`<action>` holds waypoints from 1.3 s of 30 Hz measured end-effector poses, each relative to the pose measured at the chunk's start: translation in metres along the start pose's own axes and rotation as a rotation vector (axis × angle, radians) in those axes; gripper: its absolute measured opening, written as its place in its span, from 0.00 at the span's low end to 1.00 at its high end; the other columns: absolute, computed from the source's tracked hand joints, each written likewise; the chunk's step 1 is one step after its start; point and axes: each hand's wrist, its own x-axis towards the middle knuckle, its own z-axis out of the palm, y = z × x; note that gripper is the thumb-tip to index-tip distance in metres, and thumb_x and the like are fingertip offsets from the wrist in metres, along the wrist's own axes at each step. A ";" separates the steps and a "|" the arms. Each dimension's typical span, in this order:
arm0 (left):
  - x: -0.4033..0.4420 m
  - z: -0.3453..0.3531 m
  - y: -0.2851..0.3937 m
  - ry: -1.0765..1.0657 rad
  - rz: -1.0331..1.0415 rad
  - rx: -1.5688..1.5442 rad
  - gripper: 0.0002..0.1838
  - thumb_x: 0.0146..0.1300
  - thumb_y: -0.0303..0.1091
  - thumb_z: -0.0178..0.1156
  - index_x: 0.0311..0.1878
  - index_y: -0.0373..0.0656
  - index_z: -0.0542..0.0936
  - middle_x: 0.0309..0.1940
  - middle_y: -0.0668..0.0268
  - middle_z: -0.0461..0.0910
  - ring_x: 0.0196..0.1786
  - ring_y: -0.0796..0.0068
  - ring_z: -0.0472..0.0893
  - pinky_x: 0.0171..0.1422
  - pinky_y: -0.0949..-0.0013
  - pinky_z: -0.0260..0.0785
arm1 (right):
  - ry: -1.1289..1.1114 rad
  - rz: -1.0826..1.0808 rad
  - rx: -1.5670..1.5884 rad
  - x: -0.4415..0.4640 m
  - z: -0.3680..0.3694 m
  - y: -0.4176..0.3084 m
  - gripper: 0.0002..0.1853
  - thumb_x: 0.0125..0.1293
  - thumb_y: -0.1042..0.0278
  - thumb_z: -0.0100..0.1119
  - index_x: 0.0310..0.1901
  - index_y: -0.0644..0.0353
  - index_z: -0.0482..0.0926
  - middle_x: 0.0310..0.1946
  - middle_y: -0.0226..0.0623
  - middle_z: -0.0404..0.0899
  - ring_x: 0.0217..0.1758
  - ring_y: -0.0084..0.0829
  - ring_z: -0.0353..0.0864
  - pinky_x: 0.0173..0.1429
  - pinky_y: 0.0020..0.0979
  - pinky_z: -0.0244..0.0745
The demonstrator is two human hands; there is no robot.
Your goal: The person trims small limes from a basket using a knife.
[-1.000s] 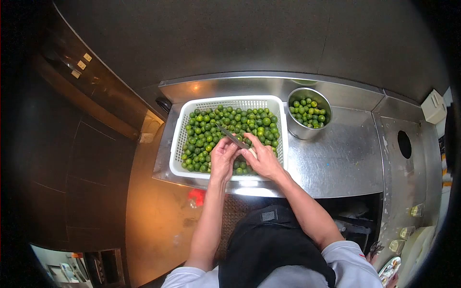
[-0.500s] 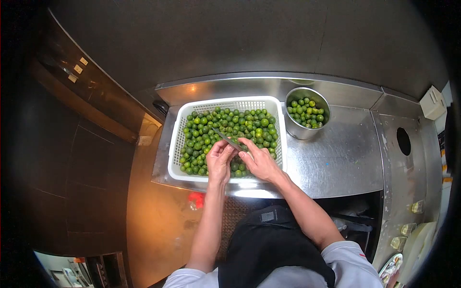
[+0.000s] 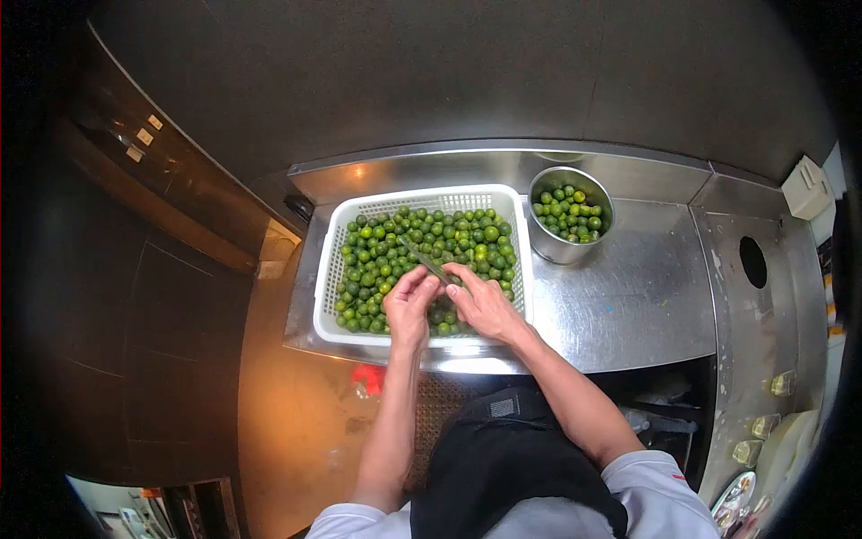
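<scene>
Both my hands work close together above a white plastic basket (image 3: pixel 325 305) heaped with small green limes (image 3: pixel 386 251). My right hand (image 3: pixel 485 305) is closed round a knife (image 3: pixel 426 261), whose thin blade points up and left past my left fingertips. Thumb and fingertips of my left hand (image 3: pixel 411 301) pinch together just beneath the blade. What they hold is hidden by the fingers and too small to name. To the right of the basket stands a round steel pot (image 3: pixel 562 249) with more limes (image 3: pixel 567 214) in it.
Basket and pot stand on a steel counter (image 3: pixel 646 305) with a raised back edge against a dark wall. On the right, another steel surface (image 3: pixel 772 332) has a round hole (image 3: pixel 753 262). A red item (image 3: pixel 368 377) lies below the counter's front edge.
My hands keep nearly the same place and grip, the knife blade shifting only slightly. The whole view has moved a little.
</scene>
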 end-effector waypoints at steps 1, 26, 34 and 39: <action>-0.001 0.002 -0.001 -0.013 0.000 0.019 0.17 0.63 0.24 0.65 0.54 0.30 0.78 0.44 0.60 0.83 0.43 0.75 0.83 0.50 0.71 0.80 | -0.008 0.023 0.017 -0.001 -0.002 -0.002 0.24 0.73 0.56 0.45 0.64 0.61 0.67 0.29 0.55 0.83 0.36 0.52 0.85 0.47 0.47 0.75; 0.000 0.101 0.081 -0.037 0.640 0.501 0.20 0.64 0.20 0.61 0.59 0.36 0.73 0.58 0.55 0.72 0.55 0.66 0.80 0.48 0.69 0.81 | 0.275 0.383 0.342 0.009 -0.005 0.030 0.23 0.76 0.54 0.46 0.62 0.64 0.64 0.25 0.35 0.78 0.16 0.20 0.70 0.18 0.24 0.65; 0.060 0.082 0.108 -0.122 0.471 0.814 0.12 0.66 0.29 0.60 0.51 0.38 0.83 0.38 0.57 0.86 0.44 0.69 0.86 0.46 0.68 0.78 | 0.293 0.347 0.418 0.007 -0.007 0.030 0.26 0.75 0.58 0.47 0.64 0.70 0.62 0.22 0.36 0.78 0.16 0.23 0.72 0.19 0.28 0.66; 0.113 0.019 0.024 -0.227 0.409 1.405 0.14 0.61 0.29 0.59 0.50 0.41 0.83 0.46 0.52 0.84 0.48 0.50 0.83 0.54 0.56 0.75 | 0.308 0.350 0.405 0.009 -0.006 0.033 0.26 0.75 0.57 0.47 0.64 0.69 0.63 0.23 0.36 0.79 0.16 0.23 0.72 0.20 0.29 0.68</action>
